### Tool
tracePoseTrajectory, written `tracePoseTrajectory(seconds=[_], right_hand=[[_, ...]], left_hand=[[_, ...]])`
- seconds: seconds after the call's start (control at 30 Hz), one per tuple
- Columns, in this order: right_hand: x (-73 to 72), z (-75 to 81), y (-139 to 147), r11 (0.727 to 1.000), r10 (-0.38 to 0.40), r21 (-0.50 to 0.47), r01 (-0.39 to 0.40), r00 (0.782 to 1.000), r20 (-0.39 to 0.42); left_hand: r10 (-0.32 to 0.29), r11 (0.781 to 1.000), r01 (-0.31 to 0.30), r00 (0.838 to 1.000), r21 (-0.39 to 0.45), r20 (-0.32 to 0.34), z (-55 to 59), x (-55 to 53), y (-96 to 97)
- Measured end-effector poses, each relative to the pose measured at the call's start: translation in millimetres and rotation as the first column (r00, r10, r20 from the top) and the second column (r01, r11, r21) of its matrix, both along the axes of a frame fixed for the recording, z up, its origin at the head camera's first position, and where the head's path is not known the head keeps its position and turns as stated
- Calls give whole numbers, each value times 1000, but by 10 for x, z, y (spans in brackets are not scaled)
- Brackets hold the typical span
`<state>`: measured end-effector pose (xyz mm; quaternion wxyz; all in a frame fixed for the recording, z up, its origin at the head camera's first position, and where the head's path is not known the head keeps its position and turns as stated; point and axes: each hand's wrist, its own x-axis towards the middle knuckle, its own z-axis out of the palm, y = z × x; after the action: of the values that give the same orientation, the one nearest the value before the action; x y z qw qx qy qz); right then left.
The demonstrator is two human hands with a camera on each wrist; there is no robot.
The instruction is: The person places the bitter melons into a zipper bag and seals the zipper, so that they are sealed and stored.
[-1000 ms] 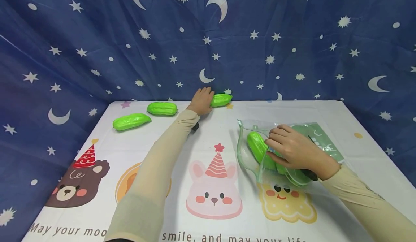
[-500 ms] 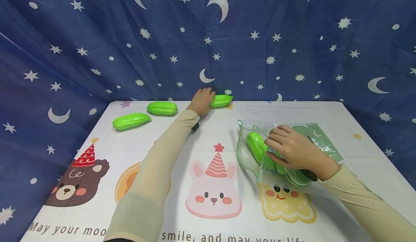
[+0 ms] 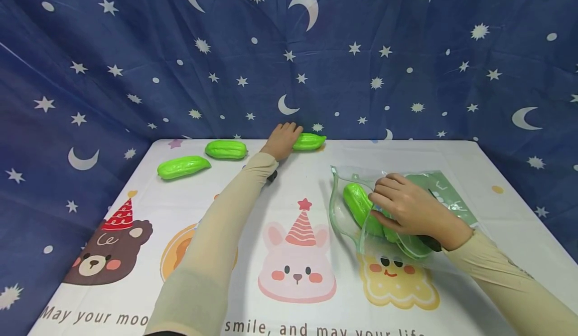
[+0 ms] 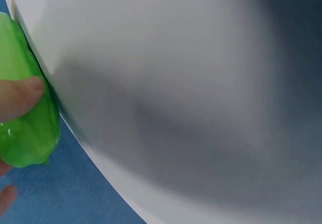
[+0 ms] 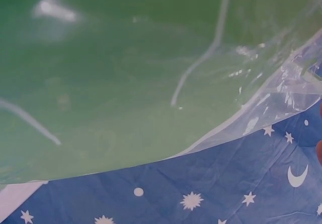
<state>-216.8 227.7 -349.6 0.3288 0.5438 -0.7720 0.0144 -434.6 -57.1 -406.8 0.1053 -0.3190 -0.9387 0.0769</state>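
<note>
At the table's far edge, my left hand [image 3: 283, 141] grips a bright green, ridged toy cucumber [image 3: 309, 142], its pointed end showing to the right. In the left wrist view, the thumb [image 4: 22, 98] presses on the side of that cucumber, with other fingertips partly visible below. On the right, my right hand [image 3: 406, 205] pinches the upper layer of a clear plastic bag [image 3: 335, 210] with a green print, keeping its mouth apart. Inside the bag lies another toy cucumber [image 3: 357, 200], with more green partly hidden beneath the hand. The bag's printed side [image 5: 126, 83] fills most of the right wrist view.
Two more toy cucumbers lie at the back left, one [image 3: 226, 149] near the far edge and one [image 3: 183, 167] closer and further left. A white cartoon-print cloth [image 3: 298, 175] covers the table. A dark blue star-patterned curtain [image 3: 253, 95] rises behind it and at the sides.
My left hand and the cucumber in it have shifted slightly to the right and nearer. My right hand and the bag stay where they were.
</note>
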Motion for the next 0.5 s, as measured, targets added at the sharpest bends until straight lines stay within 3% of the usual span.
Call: tracePoseTrajectory(seconds=[0.5], right_hand=[[1, 3, 15, 1000, -17, 16, 17, 1000, 3]], left_hand=[[-33, 999, 33, 997, -1, -69, -31, -19, 0]])
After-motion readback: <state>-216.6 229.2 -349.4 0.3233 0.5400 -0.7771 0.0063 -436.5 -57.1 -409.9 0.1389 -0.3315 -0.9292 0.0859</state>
